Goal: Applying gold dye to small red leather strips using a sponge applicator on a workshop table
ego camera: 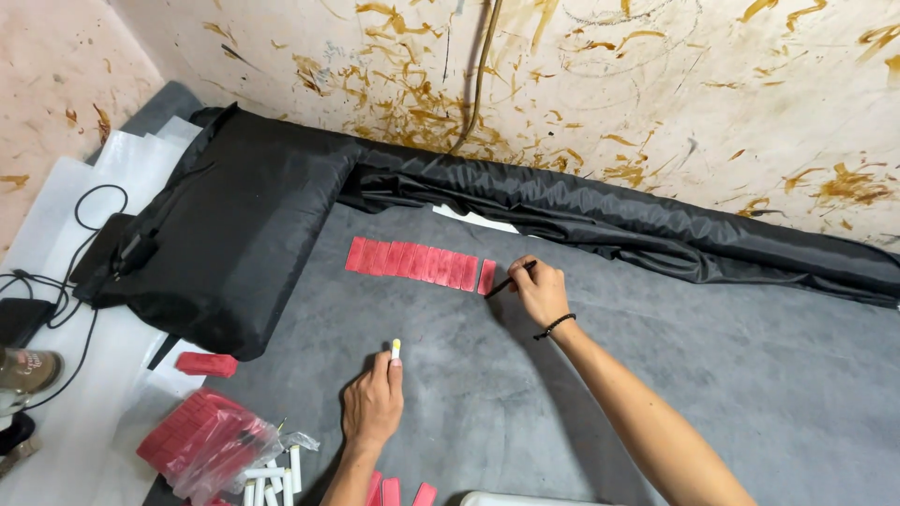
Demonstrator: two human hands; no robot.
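A row of several thin red rectangular pieces (412, 261) lies side by side on the grey felt surface (712, 375). One more red piece (486, 276) sits at the row's right end, slightly apart. My right hand (540, 290) holds a thin dark stick (510, 279) whose tip touches that end piece. My left hand (373, 401) rests on the felt nearer to me, gripping a small white tube with a yellow tip (395, 349).
Black fabric (244, 234) bunches along the left and back edges under a stained wall. A bag of red pieces (202, 439), white tubes (272, 473), more red pieces (398, 491), one loose red piece (207, 364) and cables (56, 281) lie at left.
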